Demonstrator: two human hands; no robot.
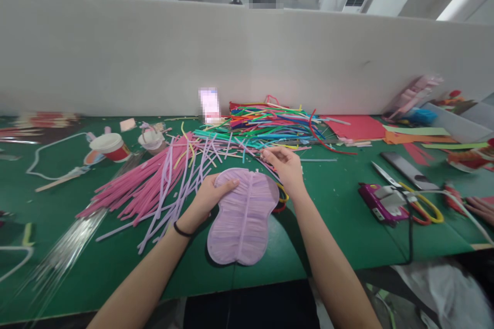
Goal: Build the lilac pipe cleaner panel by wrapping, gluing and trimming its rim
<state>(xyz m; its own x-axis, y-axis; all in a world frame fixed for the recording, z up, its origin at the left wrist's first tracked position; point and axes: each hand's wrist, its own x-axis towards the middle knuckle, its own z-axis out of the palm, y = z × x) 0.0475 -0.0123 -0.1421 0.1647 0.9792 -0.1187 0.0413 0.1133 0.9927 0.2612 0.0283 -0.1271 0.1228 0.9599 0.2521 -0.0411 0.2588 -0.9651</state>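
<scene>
A lilac, wing-shaped piece (241,221) with a pleated surface and a raised strip down its middle hangs upright over the front of the table. My left hand (210,193) grips its upper left edge, thumb on the near face and fingers behind. Just above and to the right of it, my right hand (283,164) is closed in a pinch; whatever sits between the fingertips is too small to make out. Yellow and red loops (283,194) show partly behind the piece. Lilac pipe cleaners (170,200) lie loose beside my left hand.
Pink pipe cleaners (142,180) and a multicoloured heap (266,123) spread across the green table. On the left stands a paper cup (111,146). To the right are scissors (428,205), a purple power strip (380,203), a phone (409,169) and red sheets (353,127). A grey partition (247,56) rises behind.
</scene>
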